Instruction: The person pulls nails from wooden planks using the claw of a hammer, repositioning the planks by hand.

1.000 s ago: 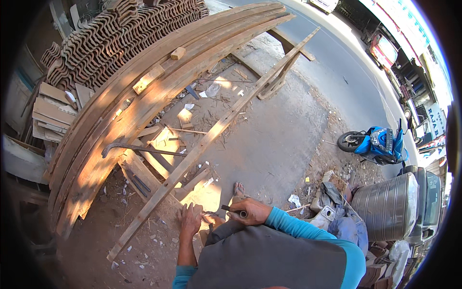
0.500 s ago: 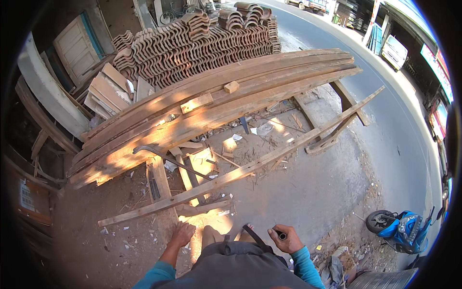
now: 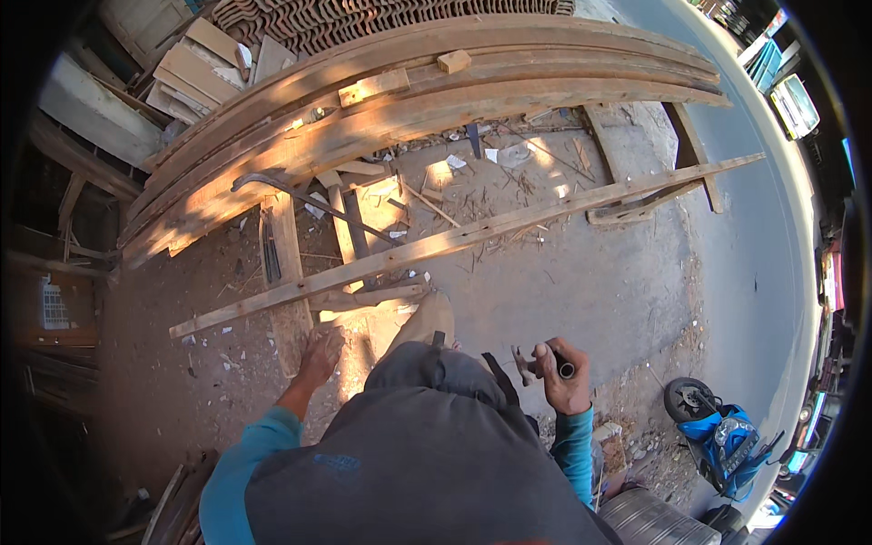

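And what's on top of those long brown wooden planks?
On the long brown wooden planks: a rectangular wooden block, a smaller tan wooden block, something small, unclear. A dark hooked metal bar overlaps their edge. Whatever's directly under these is covered.

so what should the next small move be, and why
Probably lay the left hand on the long narrow beam to steady it: no object shows in that hand, just on the beam's near side, while the right hand holds a tube-handled tool.
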Available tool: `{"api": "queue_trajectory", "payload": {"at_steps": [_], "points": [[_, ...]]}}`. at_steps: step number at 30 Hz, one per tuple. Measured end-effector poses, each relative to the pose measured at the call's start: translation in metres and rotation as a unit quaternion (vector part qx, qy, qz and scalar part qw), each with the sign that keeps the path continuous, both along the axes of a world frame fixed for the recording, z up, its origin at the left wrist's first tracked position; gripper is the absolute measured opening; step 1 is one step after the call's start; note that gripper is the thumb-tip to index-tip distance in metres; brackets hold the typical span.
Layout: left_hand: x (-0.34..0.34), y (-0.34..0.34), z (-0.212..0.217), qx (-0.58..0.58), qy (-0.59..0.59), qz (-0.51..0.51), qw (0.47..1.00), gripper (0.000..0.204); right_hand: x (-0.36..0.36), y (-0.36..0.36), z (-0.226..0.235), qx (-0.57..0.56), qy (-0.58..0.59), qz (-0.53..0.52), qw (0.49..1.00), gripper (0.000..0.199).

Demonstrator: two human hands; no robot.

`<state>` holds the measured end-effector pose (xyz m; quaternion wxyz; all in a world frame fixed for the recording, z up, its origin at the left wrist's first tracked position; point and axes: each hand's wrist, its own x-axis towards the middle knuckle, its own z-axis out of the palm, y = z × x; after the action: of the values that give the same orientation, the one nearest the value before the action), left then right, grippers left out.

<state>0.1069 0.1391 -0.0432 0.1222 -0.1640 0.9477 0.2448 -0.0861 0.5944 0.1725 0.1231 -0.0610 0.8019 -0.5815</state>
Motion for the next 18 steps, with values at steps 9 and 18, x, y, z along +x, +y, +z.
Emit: {"api": "queue_trajectory", "payload": {"at_steps": [9,18], "points": [[-0.017,0.018,-0.002,-0.051,-0.097,0.089,0.99,0.059,-0.133,-0.038,0.081,-0.319,0.101,0.073,0.939,0.054],[-0.032,0.027,-0.043,-0.068,-0.067,0.19,0.977,0.051,-0.321,-0.096,0.083,-0.418,0.178,-0.125,0.882,0.055]]}}
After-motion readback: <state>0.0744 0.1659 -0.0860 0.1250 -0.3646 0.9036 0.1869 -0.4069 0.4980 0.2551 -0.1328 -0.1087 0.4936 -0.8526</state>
